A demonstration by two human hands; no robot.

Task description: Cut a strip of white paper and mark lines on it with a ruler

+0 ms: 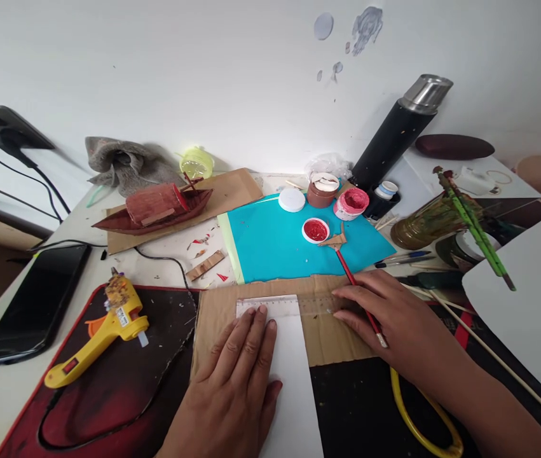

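My left hand (241, 375) lies flat, fingers extended together, on a strip of white paper (294, 388) and the near edge of a clear ruler (308, 306). The ruler crosses the paper near its far end, over a sheet of brown cardboard (341, 343). My right hand (384, 312) has a red pencil (347, 267) tucked between its fingers, the pencil's tip facing away from me. The thumb and fingertips of that hand are at the ruler's right end. Beyond the pencil tip, a small cardboard scrap (337, 240) lies on a turquoise sheet (270, 238).
A yellow glue gun (108, 331) and a phone (36, 305) lie at left. Behind are a red model boat (156, 207), paint pots (352, 202) and a paint-filled lid (316, 230). A flask (394, 133) and a brush jar (423, 226) stand right; yellow-handled scissors (423, 413) lie near my right arm.
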